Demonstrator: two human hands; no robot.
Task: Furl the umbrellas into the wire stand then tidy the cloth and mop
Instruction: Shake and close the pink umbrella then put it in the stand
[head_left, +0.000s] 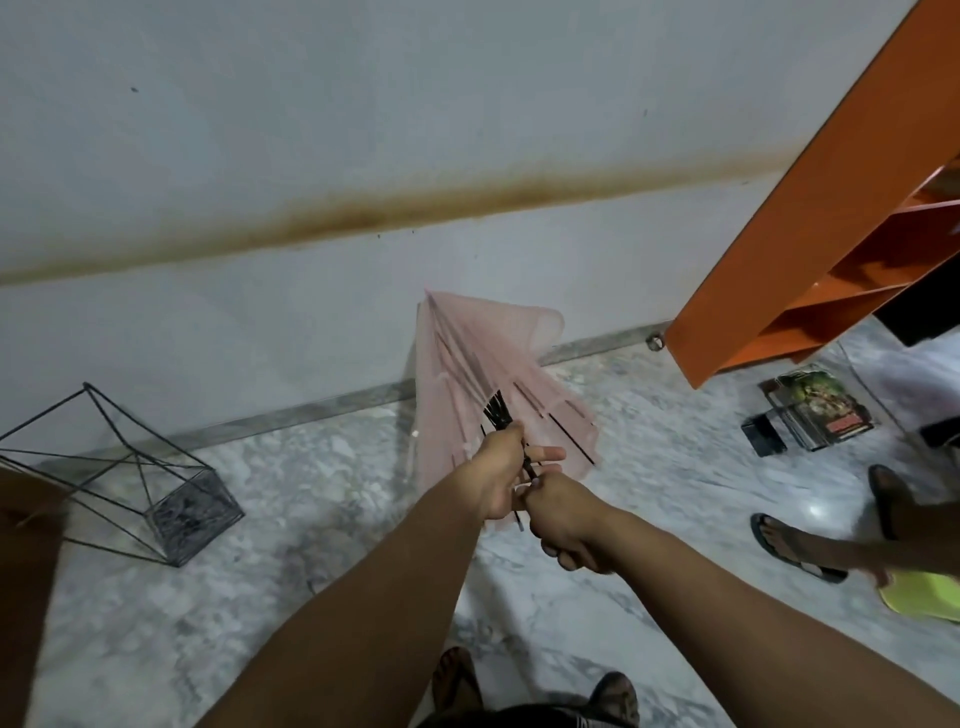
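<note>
Nearest, right hand (563, 519) curled tight round the shaft's low end, probably the handle, though hidden in the fist. Just ahead, left hand (501, 470) wrapped about the shaft by the black ribs. Beyond, pink umbrella (467, 374) half folded, held in the air, tip toward the wall (311, 156). Light, by the look; cloth soft and slack, ribs thin and easily bent. Best held on the shaft, never the cloth. Farther left, wire stand (171, 499) tipped on the floor (311, 545), well apart.
</note>
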